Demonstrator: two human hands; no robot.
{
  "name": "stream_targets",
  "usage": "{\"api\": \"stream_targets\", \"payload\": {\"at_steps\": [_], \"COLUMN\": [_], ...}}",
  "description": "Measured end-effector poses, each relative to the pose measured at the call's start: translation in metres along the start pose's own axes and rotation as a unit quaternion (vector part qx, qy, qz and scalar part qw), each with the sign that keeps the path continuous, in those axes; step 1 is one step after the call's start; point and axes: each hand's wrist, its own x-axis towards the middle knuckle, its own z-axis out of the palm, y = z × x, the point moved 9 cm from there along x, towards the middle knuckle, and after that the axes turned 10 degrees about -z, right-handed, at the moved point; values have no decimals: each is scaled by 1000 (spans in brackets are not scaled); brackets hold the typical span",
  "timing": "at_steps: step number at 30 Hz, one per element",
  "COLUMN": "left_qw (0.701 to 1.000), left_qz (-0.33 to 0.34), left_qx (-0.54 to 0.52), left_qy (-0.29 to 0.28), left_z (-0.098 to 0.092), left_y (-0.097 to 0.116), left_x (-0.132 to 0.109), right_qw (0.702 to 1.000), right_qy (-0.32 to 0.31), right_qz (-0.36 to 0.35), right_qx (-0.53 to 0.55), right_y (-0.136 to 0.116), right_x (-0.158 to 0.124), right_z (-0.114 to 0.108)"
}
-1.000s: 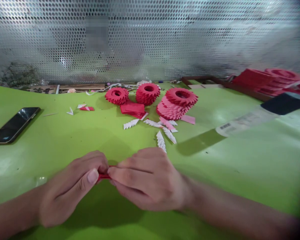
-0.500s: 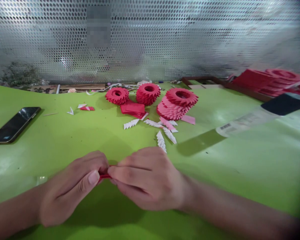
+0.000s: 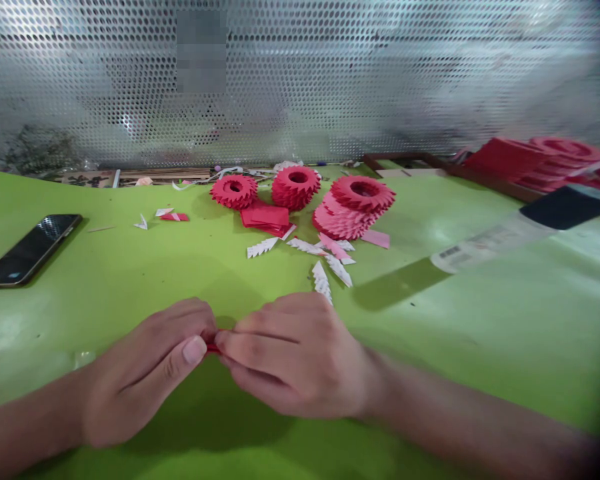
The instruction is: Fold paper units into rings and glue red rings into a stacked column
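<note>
Both my hands meet low in the middle of the head view, over the green table (image 3: 195, 263). My left hand (image 3: 150, 373) is closed on one end of a small piece of red paper (image 3: 213, 347), its thumb lying along the near side. The other end is pinched between the fingertips of my right hand (image 3: 295, 360). Most of that paper is hidden by my fingers. Just beyond my right hand lie white folded paper strips (image 3: 322, 281) with jagged edges. Farther back, a stack of red paper slips (image 3: 265, 217) rests on the table.
Red toothed paper rings (image 3: 296, 188) and a pink-and-red one (image 3: 353, 210) stand at the back. A phone (image 3: 30, 250) lies left. On the right are a glue bottle (image 3: 495, 243) with a dark cap and a tray of red paper (image 3: 510, 167). A perforated metal panel (image 3: 300, 87) closes off the back.
My left thumb has slid slightly toward my right fingers, and less of the red paper shows between the hands. Both hands keep their hold; the things on the table stay put.
</note>
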Motion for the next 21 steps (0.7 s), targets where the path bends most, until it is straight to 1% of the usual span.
{"api": "stream_targets", "payload": {"at_steps": [4, 6, 9, 11, 12, 13, 15, 16, 17, 18, 19, 21], "left_qw": [998, 997, 995, 993, 993, 992, 984, 975, 962, 949, 939, 929], "left_qz": [-34, -34, -42, -49, -39, -19, 59, 103, 147, 178, 197, 203], "left_qx": [24, 23, 26, 35, 41, 50, 83, 107, 135, 162, 183, 209], "left_qy": [42, 67, 91, 101, 107, 116, 145, 166, 187, 202, 215, 229], "left_z": [-4, -7, -9, -13, -16, -19, -27, -30, -32, -32, -32, -31], "left_y": [-3, -1, -1, -3, -3, -1, 8, 13, 17, 19, 20, 17], "left_x": [3, 4, 4, 5, 5, 5, 4, 2, -1, -3, -4, -4], "right_qw": [999, 996, 988, 976, 963, 944, 889, 857, 828, 802, 781, 749], "right_qy": [12, 14, 12, 25, 30, 34, 38, 38, 42, 47, 52, 58], "right_qz": [35, 69, 116, 159, 199, 248, 350, 392, 424, 444, 457, 478], "right_qx": [21, 53, 100, 147, 179, 216, 293, 331, 365, 396, 423, 456], "right_y": [5, 10, 19, 29, 37, 47, 63, 68, 72, 74, 75, 77], "right_x": [1, -1, -5, -9, -13, -18, -30, -36, -41, -44, -47, -50], "right_z": [2, 5, 10, 11, 13, 16, 24, 29, 34, 38, 41, 47]}}
